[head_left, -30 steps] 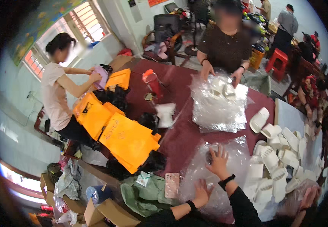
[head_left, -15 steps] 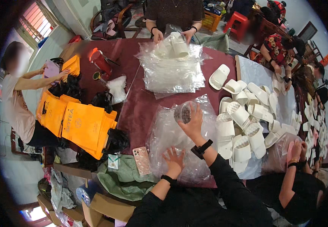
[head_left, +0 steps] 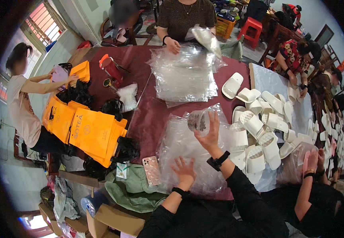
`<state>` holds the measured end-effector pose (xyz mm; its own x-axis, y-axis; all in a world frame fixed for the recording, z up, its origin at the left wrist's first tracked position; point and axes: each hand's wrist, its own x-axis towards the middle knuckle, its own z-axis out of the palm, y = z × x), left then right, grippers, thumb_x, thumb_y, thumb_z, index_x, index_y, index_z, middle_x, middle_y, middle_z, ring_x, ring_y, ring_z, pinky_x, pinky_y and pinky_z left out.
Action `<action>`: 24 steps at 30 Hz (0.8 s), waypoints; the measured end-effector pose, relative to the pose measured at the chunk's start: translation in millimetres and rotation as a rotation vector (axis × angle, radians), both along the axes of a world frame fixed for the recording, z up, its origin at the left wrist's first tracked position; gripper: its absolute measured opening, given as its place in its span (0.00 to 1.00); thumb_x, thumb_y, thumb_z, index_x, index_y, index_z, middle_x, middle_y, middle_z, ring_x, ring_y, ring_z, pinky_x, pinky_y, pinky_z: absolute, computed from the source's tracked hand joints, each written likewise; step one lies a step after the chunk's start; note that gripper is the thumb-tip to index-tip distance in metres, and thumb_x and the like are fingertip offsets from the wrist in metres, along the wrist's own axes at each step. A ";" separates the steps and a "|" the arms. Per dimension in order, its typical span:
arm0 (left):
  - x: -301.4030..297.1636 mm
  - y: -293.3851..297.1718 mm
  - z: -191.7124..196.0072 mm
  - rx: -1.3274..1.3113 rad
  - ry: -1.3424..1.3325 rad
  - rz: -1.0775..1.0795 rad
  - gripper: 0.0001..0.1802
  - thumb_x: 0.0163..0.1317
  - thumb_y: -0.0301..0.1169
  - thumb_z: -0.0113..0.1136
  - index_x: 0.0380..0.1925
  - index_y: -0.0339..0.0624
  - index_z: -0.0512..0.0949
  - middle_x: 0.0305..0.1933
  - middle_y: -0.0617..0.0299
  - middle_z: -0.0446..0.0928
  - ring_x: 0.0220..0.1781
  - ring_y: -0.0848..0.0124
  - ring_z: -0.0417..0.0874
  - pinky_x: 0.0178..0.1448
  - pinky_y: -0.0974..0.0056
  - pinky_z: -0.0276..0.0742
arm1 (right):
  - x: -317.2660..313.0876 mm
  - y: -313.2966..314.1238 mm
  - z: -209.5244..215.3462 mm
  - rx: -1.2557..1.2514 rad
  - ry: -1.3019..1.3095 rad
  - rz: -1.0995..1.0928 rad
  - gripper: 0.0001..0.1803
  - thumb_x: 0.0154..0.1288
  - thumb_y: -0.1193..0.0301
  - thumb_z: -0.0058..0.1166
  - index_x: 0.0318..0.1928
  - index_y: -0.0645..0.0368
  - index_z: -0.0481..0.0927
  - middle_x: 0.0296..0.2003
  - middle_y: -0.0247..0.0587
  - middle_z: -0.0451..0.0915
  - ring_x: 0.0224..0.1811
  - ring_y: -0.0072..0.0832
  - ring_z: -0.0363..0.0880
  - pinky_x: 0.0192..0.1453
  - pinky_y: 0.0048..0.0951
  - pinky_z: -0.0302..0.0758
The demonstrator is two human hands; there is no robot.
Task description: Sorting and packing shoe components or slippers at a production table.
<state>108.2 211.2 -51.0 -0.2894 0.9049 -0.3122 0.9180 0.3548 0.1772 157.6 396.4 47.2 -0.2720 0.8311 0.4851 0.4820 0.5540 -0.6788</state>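
My left hand [head_left: 184,173] lies with its fingers spread on a pile of clear plastic bags [head_left: 170,148] at the front of the table. Above the far part of that pile, my right hand [head_left: 210,137] grips a clear round object [head_left: 198,122] with dark markings, thumb and fingers around its side; its exact kind is hard to make out. White slippers [head_left: 255,123] are heaped just right of my right hand. A phone in a pink patterned case [head_left: 151,170] rests left of my left hand.
Across the table a person handles a white slipper in a clear bag [head_left: 205,39] over another bag stack [head_left: 184,83]. Orange bags [head_left: 90,133], black bundles and a red container [head_left: 110,67] stand at left. Another person's hands [head_left: 311,160] hold something pink at right.
My right hand and the round object have shifted slightly right, the object now tilted differently. Across the table, the person has lifted the bagged slipper off the stack to the right.
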 end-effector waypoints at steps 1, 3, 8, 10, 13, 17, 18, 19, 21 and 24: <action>-2.0 -1.1 -3.2 -0.013 0.032 0.013 0.44 0.45 0.51 0.60 0.64 0.69 0.52 0.69 0.41 0.36 0.69 0.40 0.33 0.61 0.28 0.31 | -0.7 -0.4 3.1 0.052 0.004 -0.025 0.50 0.38 0.65 0.64 0.64 0.51 0.54 0.64 0.57 0.50 0.65 0.55 0.49 0.65 0.49 0.50; -2.7 -0.1 -3.7 -0.058 0.033 0.027 0.45 0.45 0.52 0.60 0.64 0.69 0.51 0.69 0.41 0.35 0.69 0.39 0.33 0.61 0.28 0.30 | 2.0 1.8 -0.2 0.075 -0.058 -0.049 0.50 0.37 0.64 0.64 0.64 0.49 0.55 0.63 0.58 0.49 0.63 0.58 0.50 0.63 0.52 0.52; -2.4 2.5 11.8 -0.096 -0.063 0.007 0.48 0.44 0.54 0.60 0.65 0.69 0.48 0.69 0.40 0.32 0.69 0.38 0.33 0.60 0.27 0.30 | 2.1 10.8 -35.6 0.027 -0.269 -0.020 0.47 0.34 0.61 0.64 0.62 0.42 0.61 0.63 0.58 0.50 0.63 0.61 0.50 0.59 0.56 0.56; -5.7 2.1 11.4 -0.046 -0.147 0.013 0.46 0.45 0.52 0.60 0.65 0.67 0.50 0.69 0.40 0.32 0.69 0.38 0.31 0.59 0.26 0.30 | -7.4 11.8 -44.5 0.002 -0.307 0.032 0.47 0.33 0.61 0.64 0.61 0.41 0.61 0.63 0.58 0.50 0.62 0.61 0.50 0.59 0.56 0.56; -11.0 -7.5 0.4 0.026 -0.140 -0.016 0.49 0.44 0.55 0.59 0.65 0.66 0.47 0.69 0.40 0.32 0.69 0.37 0.32 0.59 0.25 0.31 | -37.6 11.8 -49.4 -0.033 -0.337 0.083 0.48 0.32 0.59 0.67 0.61 0.39 0.62 0.64 0.58 0.48 0.63 0.59 0.50 0.60 0.57 0.55; -12.1 -1.4 6.5 -0.023 -0.066 -0.033 0.50 0.44 0.55 0.59 0.66 0.66 0.45 0.69 0.39 0.33 0.69 0.37 0.33 0.58 0.25 0.32 | -65.1 8.3 -58.4 -0.041 -0.574 0.138 0.50 0.34 0.56 0.67 0.63 0.38 0.58 0.65 0.57 0.47 0.66 0.56 0.44 0.63 0.57 0.50; -11.1 -0.9 6.6 -0.020 -0.072 -0.028 0.49 0.44 0.55 0.59 0.65 0.65 0.46 0.69 0.38 0.34 0.69 0.37 0.35 0.58 0.25 0.34 | -66.2 8.9 -57.5 -0.051 -0.631 0.145 0.50 0.35 0.56 0.66 0.64 0.39 0.56 0.65 0.57 0.46 0.67 0.54 0.44 0.64 0.56 0.48; -10.4 -0.8 7.2 -0.017 -0.078 -0.023 0.48 0.45 0.55 0.58 0.65 0.63 0.47 0.68 0.37 0.35 0.68 0.37 0.37 0.58 0.25 0.35 | -65.5 10.2 -55.7 -0.054 -0.630 0.119 0.50 0.35 0.56 0.66 0.64 0.39 0.56 0.65 0.57 0.46 0.67 0.54 0.44 0.64 0.56 0.48; -12.7 -5.2 9.8 0.005 -0.071 -0.086 0.46 0.46 0.56 0.56 0.65 0.62 0.49 0.68 0.38 0.38 0.68 0.37 0.39 0.57 0.25 0.37 | -60.0 12.6 -47.3 -0.062 -0.577 0.202 0.51 0.37 0.52 0.65 0.65 0.40 0.54 0.65 0.56 0.45 0.68 0.52 0.41 0.66 0.56 0.43; -16.7 -22.5 17.3 0.056 -0.048 -0.252 0.42 0.49 0.59 0.52 0.64 0.60 0.54 0.68 0.41 0.44 0.67 0.38 0.45 0.58 0.26 0.39 | -33.2 -9.2 -30.0 -0.046 -0.389 0.246 0.45 0.47 0.49 0.58 0.65 0.40 0.54 0.66 0.52 0.47 0.68 0.49 0.41 0.65 0.58 0.41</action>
